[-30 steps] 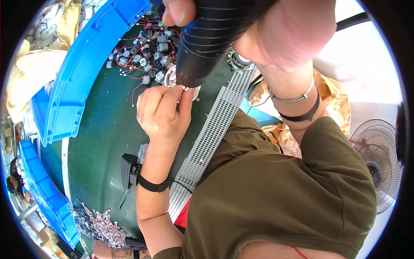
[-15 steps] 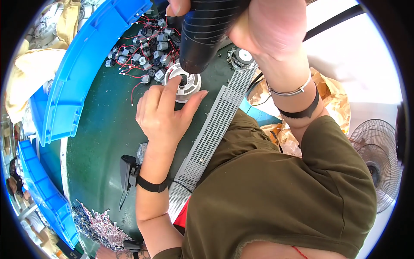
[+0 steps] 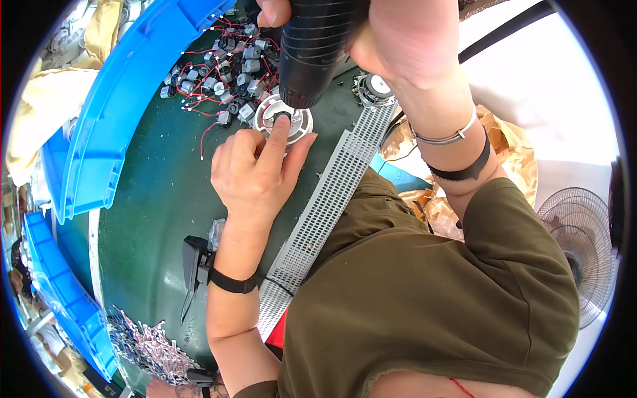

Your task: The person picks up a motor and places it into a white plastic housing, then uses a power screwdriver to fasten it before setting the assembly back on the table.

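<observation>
A round white plastic housing [image 3: 302, 134] lies on the green table top. My left hand [image 3: 251, 174] holds it in place, its index fingertip pressed on a dark piece at the middle and the thumb along the near right rim. Other fingers of that hand curl at the left rim. My right hand [image 3: 413, 50] is closed around a thick black cylindrical power tool [image 3: 312, 56], probably an electric screwdriver. The tool points down over the housing's far side. Whether its tip touches the housing is hidden. Small motors [image 3: 245, 73] with red and black wires lie heaped just beyond.
A perforated metal strip [image 3: 322, 199] runs along the table edge nearest me, with another round unit [image 3: 375, 87] at its far end. Blue bins [image 3: 99, 146] stand at the left. Bundled wires [image 3: 156, 348] lie lower left, near another person's forearm [image 3: 166, 389]. A fan [image 3: 577, 245] stands right.
My left index finger has shifted right, from the side of the housing's middle onto its centre. The tool and my right hand have moved slightly.
</observation>
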Action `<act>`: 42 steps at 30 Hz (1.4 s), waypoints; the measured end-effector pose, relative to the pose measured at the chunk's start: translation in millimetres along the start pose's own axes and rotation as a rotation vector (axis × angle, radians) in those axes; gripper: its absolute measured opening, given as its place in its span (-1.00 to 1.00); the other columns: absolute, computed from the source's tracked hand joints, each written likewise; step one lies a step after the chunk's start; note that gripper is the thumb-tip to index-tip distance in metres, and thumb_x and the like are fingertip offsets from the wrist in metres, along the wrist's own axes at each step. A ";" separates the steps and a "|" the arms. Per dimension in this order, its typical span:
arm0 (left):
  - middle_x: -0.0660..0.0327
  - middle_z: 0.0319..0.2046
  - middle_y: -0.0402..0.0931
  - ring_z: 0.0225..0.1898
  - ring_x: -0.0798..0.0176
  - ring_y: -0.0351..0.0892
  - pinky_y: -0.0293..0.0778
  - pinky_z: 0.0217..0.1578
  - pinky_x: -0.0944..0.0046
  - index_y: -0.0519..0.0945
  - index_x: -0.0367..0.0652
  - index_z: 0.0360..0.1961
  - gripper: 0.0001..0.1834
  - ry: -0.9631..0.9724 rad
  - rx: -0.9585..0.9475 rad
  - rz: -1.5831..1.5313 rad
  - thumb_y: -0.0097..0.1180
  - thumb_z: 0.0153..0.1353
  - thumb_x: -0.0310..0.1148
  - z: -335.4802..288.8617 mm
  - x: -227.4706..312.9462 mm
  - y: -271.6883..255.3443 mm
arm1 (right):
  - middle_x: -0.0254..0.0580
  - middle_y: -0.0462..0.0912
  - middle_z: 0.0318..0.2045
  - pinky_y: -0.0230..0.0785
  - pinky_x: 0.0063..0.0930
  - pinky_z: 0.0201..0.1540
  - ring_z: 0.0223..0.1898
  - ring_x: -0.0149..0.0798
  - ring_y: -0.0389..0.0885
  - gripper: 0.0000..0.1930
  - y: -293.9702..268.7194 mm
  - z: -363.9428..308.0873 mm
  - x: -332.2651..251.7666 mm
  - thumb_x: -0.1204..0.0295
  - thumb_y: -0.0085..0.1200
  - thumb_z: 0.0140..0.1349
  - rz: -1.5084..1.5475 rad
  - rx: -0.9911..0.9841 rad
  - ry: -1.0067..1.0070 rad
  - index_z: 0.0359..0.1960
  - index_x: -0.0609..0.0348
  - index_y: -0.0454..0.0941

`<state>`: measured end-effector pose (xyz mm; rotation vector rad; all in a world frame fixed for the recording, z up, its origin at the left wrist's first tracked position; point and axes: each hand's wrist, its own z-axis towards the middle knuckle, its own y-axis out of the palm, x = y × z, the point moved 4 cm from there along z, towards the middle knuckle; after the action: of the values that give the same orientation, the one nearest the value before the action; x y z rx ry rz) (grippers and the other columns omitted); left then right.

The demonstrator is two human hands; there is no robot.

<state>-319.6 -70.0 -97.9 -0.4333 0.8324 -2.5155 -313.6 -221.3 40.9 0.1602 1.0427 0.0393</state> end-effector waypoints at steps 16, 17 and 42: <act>0.08 -0.16 0.49 -0.27 0.05 0.48 0.41 -0.29 0.15 0.59 -0.06 -0.36 -0.63 -0.042 -0.028 -0.039 0.38 -0.20 -0.15 1.9 -4.5 3.5 | -0.40 0.49 -0.72 0.25 -0.64 -0.62 -0.67 -0.54 0.43 -0.86 12.3 -1.3 4.1 0.53 0.21 -0.06 -0.099 0.019 -0.047 -0.61 0.21 0.46; 0.09 -0.16 0.49 -0.25 0.05 0.48 0.40 -0.24 0.11 0.58 -0.07 -0.36 -0.62 -0.030 -0.034 -0.057 0.39 -0.21 -0.15 3.7 -3.1 3.4 | -0.40 0.50 -0.69 0.28 -0.64 -0.58 -0.64 -0.54 0.45 -0.87 11.0 -3.0 5.7 0.56 0.21 -0.07 -0.132 -0.018 -0.118 -0.56 0.22 0.46; -0.09 -0.38 0.56 -0.32 -0.12 0.56 0.48 -0.28 0.03 0.55 -0.25 -0.39 -0.60 -0.443 -0.440 0.394 0.04 0.17 -0.05 53.2 -134.7 -6.6 | -0.42 0.47 -0.51 0.20 -0.69 -0.49 -0.49 -0.59 0.37 -0.72 8.9 25.1 22.2 0.42 0.31 -0.02 -0.153 0.014 -0.071 -0.37 0.25 0.46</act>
<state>-185.0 -22.3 -73.1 -0.8393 1.1513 -1.7775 -280.4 -212.9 35.6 0.0929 0.9821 -0.1117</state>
